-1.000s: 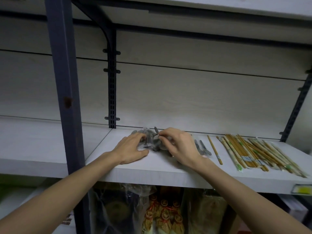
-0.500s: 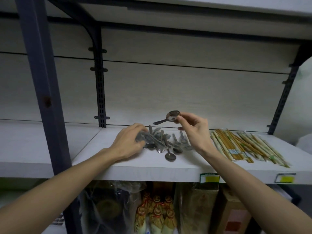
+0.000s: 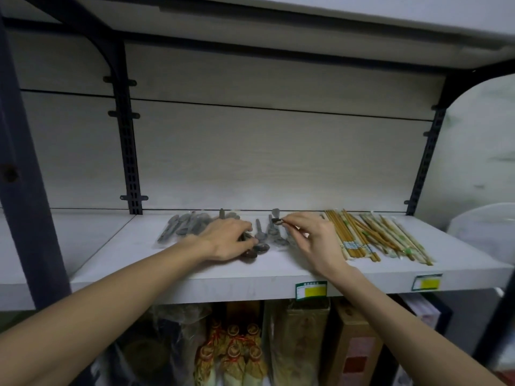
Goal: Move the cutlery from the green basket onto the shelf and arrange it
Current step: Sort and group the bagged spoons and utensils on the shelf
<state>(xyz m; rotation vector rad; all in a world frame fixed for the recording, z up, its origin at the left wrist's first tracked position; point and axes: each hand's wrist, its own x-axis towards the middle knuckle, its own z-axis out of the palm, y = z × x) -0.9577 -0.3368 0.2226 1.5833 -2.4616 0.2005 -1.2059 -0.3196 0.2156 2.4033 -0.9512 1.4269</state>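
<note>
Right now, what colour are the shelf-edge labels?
Labels: green border, yellow centre; clearest in the head view.

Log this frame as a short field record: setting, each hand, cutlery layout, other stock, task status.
setting: white shelf on a dark metal rack
left hand: left hand rests on a cluster of loose spoons, fingers curled over them
right hand: right hand pinches one spoon just above the shelf
cutlery layout: wrapped spoons at left, loose spoons centre, chopsticks at right
other stock: price tags on the shelf edge; bottles and boxes below
task status: arranging under way; green basket not in view
</note>
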